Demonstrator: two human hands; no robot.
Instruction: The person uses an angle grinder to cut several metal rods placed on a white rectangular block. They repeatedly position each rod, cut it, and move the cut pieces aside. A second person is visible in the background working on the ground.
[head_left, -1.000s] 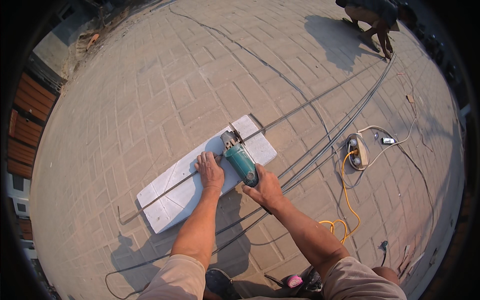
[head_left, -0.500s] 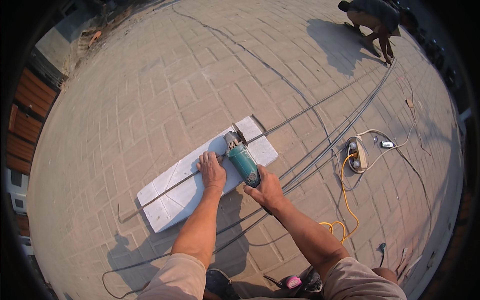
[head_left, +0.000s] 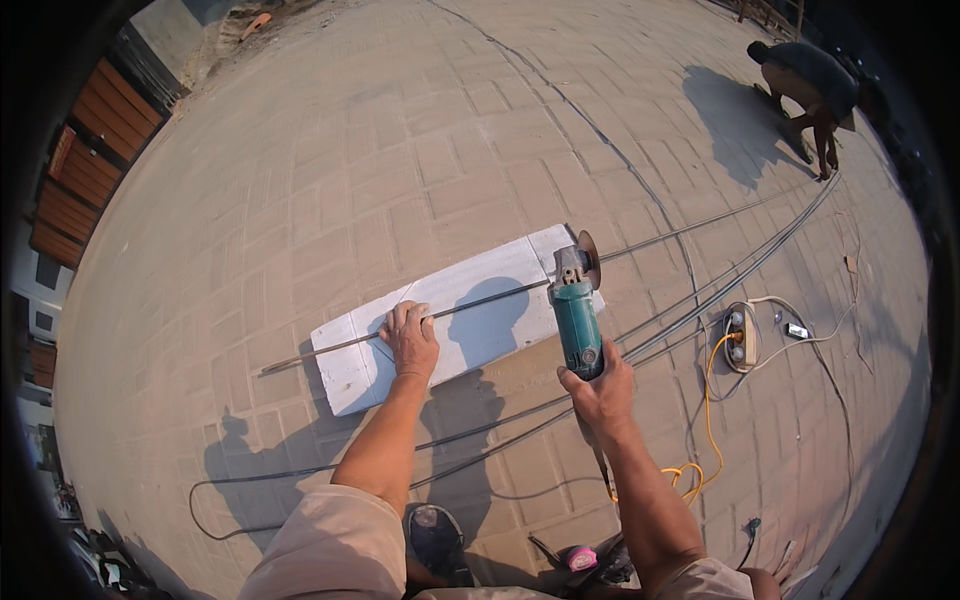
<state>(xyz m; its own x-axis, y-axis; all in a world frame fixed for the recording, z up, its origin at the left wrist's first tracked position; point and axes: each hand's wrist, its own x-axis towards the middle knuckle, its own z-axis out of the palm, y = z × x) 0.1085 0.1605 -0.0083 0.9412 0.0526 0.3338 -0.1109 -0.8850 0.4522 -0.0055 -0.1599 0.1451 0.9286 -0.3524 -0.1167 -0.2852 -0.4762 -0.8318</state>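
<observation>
Two bare hands at work, one on each thing, out on open paving.
Paved ground [head_left: 420, 150]: brick-pattern blocks in sunlight, running out to every edge of the view.
White slab [head_left: 470, 300]: a long, flat, pale board lying on the paving, set at a slant, its right end higher in the picture than its left.
Thin rod [head_left: 330, 350]: a slim metal bar laid lengthwise along the slab, sticking out past the slab's left end onto the paving.
Bundle of rods [head_left: 740, 275]: more long dark bars lying on the paving to the right, running up toward a second person.
Second person [head_left: 805, 85]: bent over at the far upper right, well apart (hands too small to make out).
Angle grinder [head_left: 577, 315]: teal body, grey head, its disc at the slab's upper right end, just beside the thin rod.
Right hand [head_left: 600, 390]: fingers clamped round the rear of the grinder's body.
Left hand [head_left: 410, 340]: palm down, fingers spread, pressing on the rod and the slab near the left end.
Power strip [head_left: 742, 340]: on the paving right of the grinder, with a yellow cable [head_left: 708, 420] trailing from it.
</observation>
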